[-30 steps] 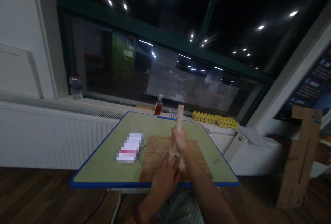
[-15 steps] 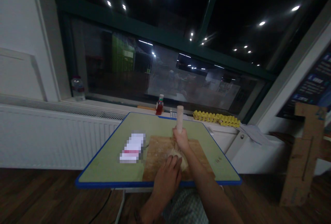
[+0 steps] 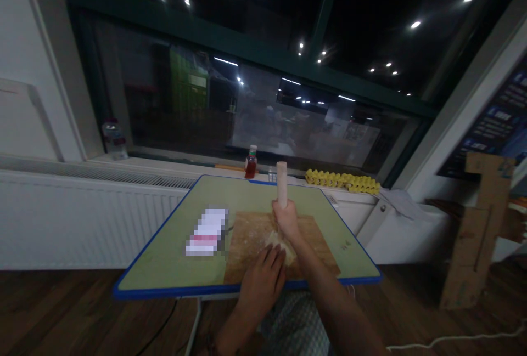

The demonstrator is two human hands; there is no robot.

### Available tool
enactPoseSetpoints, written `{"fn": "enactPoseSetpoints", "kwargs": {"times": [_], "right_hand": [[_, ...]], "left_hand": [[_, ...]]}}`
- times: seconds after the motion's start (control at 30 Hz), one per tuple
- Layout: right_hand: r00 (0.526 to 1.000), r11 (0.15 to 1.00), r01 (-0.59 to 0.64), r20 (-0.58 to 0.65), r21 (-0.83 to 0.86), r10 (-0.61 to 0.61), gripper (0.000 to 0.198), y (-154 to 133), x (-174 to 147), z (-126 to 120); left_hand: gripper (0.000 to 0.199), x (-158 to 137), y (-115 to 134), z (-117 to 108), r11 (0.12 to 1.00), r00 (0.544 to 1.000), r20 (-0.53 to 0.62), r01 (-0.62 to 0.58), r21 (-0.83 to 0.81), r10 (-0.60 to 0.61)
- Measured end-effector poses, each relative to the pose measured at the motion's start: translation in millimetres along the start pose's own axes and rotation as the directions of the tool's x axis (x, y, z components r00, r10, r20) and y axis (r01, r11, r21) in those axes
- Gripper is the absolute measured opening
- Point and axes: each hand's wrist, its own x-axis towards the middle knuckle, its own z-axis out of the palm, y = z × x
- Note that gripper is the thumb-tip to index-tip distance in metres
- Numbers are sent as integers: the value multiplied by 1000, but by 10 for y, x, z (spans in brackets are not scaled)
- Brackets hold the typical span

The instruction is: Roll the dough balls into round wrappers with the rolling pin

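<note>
My right hand (image 3: 285, 218) is wrapped round a pale wooden rolling pin (image 3: 281, 183), which stands upright with its upper part above my fist. Its lower end is hidden by the hand and the dough. Off-white dough (image 3: 289, 254) lies on a floured wooden board (image 3: 242, 235), just below that fist. My left hand (image 3: 265, 273) rests on the dough's near left side, fingers stretched forward and lying flat. Part of the dough is covered by these fingers.
The board lies on a green table (image 3: 177, 208) with a blue rim. A pixelated phone-like screen (image 3: 208, 232) is left of the board. Behind stand a small bottle of red liquid (image 3: 251, 164) and a yellow spine-shaped object (image 3: 341, 180) on the sill.
The view has shifted slightly. My right hand still grips the upright rolling pin, and my left hand stays on the dough, whose visible outline looks a little different.
</note>
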Motion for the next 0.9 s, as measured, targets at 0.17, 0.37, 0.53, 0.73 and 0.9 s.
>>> {"fn": "enactPoseSetpoints", "kwargs": {"times": [0.17,0.37,0.53,0.73,0.9], "right_hand": [[972,978,128,218,-164,-90,20,-24,-71,164],[991,991,81,117,-102,-69,22,14,-21,109],[964,987,126,249,-101,-98,19,46,-73,105],[970,998,61,239,-34,-52,23,-62,-82,-35],[954,999,38,299,-15,-31,24,-117,-123,-66]], "left_hand": [[33,25,19,-32,999,999,40,25,-29,-23],[35,27,-1,-30,1000,999,41,-3,-16,4],[34,26,-17,-47,1000,999,42,-2,-10,2],[34,-4,-58,13,1000,1000,-20,-17,-6,17],[35,-16,-59,25,1000,999,-37,-15,-9,15]]}}
